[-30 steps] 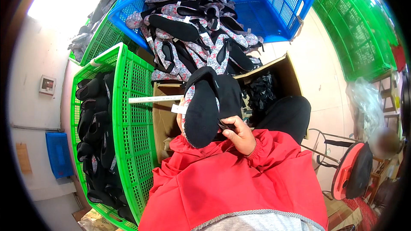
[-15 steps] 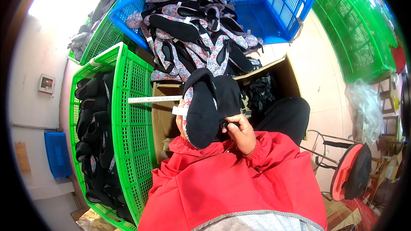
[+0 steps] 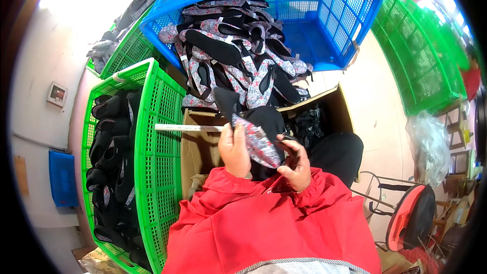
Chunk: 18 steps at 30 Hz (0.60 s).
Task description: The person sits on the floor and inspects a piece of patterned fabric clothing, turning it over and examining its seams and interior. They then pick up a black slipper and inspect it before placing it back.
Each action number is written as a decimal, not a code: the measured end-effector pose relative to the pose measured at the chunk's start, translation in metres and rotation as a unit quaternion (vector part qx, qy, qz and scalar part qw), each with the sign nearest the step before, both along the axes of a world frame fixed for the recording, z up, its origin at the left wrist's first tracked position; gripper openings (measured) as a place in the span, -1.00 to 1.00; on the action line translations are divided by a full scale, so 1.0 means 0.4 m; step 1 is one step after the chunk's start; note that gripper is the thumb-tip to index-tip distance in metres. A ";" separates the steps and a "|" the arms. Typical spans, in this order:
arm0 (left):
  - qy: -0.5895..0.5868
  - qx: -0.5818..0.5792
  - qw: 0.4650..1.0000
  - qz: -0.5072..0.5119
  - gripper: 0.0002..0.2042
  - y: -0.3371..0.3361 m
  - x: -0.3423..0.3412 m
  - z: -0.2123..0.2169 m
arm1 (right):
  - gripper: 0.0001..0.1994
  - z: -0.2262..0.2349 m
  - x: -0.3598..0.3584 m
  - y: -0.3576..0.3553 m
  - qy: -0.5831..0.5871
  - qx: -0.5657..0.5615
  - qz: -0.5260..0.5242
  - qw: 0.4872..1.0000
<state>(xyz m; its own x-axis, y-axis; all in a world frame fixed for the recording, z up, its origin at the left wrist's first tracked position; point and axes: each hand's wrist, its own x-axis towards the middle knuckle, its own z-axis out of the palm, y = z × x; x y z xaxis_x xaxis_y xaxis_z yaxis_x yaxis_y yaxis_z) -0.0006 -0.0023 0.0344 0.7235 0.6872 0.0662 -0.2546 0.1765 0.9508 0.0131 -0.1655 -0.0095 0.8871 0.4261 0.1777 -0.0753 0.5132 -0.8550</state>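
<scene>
My left hand (image 3: 235, 150) grips a slipper (image 3: 257, 144) above my lap. It has a floral white, red and grey side, and its black end points up and away from me. At the slipper's right side is my right hand (image 3: 295, 166), its fingers bent around a small dark item (image 3: 290, 138) whose kind I cannot make out. Whether the right fingers touch the slipper is unclear. Beyond my hands, a pile of floral slippers with black soles (image 3: 213, 45) spills from a blue crate (image 3: 304, 33).
On the left stands a green crate (image 3: 161, 172) holding black slippers (image 3: 114, 152). An open cardboard box (image 3: 200, 144), containing dark pieces (image 3: 307, 129), sits before my knees, with a white rod (image 3: 187, 128) across its left side. A red-and-black stool (image 3: 408, 218) is at right.
The slipper has turned from showing its black sole to showing its floral side. My left hand has come into fuller view, and my right hand has shifted slightly right, its fingers more raised.
</scene>
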 end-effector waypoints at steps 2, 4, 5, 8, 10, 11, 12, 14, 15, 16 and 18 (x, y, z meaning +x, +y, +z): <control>-0.048 -0.095 0.993 -0.059 -0.94 -0.033 0.045 0.012 | -0.37 0.002 0.018 0.001 -0.054 0.020 -0.064 0.996; -0.083 -0.217 0.966 -0.115 -0.93 -0.076 0.097 0.040 | -0.48 0.025 0.042 -0.031 -0.047 0.009 -0.093 0.995; -0.092 -0.265 0.949 -0.144 -0.93 -0.092 0.115 0.051 | -0.52 0.063 0.052 -0.043 -0.040 -0.015 -0.105 0.994; -0.106 -0.364 0.906 -0.190 -0.92 -0.144 0.167 -0.003 | -0.61 0.138 0.092 -0.084 -0.071 -0.095 -0.143 0.983; -0.096 -0.412 0.882 -0.209 -0.91 -0.182 0.173 0.001 | -0.61 0.177 0.112 -0.110 -0.082 -0.151 -0.158 0.972; -0.071 -0.426 0.879 -0.202 -0.90 -0.194 0.179 -0.029 | -0.61 0.189 0.125 -0.124 -0.142 -0.227 -0.173 0.948; -0.057 -0.443 0.870 -0.206 -0.90 -0.196 0.173 -0.055 | -0.62 0.184 0.128 -0.129 -0.105 -0.232 -0.159 0.954; -0.003 -0.485 0.848 -0.212 -0.89 -0.194 0.143 -0.098 | -0.63 0.178 0.123 -0.133 -0.100 -0.293 -0.135 0.941; 0.018 -0.492 0.843 -0.214 -0.86 -0.194 0.127 -0.120 | -0.64 0.178 0.116 -0.133 -0.131 -0.350 -0.128 0.919; 0.030 -0.491 0.845 -0.209 -0.87 -0.190 0.108 -0.124 | -0.64 0.155 0.101 -0.127 -0.157 -0.344 -0.142 0.915; 0.070 -0.457 0.865 -0.193 -0.89 -0.164 0.072 -0.103 | -0.62 0.133 0.067 -0.120 -0.159 -0.359 -0.130 0.911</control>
<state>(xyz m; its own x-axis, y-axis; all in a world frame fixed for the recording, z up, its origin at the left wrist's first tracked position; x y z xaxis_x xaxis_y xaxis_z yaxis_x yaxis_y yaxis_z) 0.0281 -0.0678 -0.0067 0.8678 0.1106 -0.4844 0.0986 0.9172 0.3861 0.0398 -0.2134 0.0438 0.9269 0.3161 0.2024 0.2794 -0.2208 -0.9344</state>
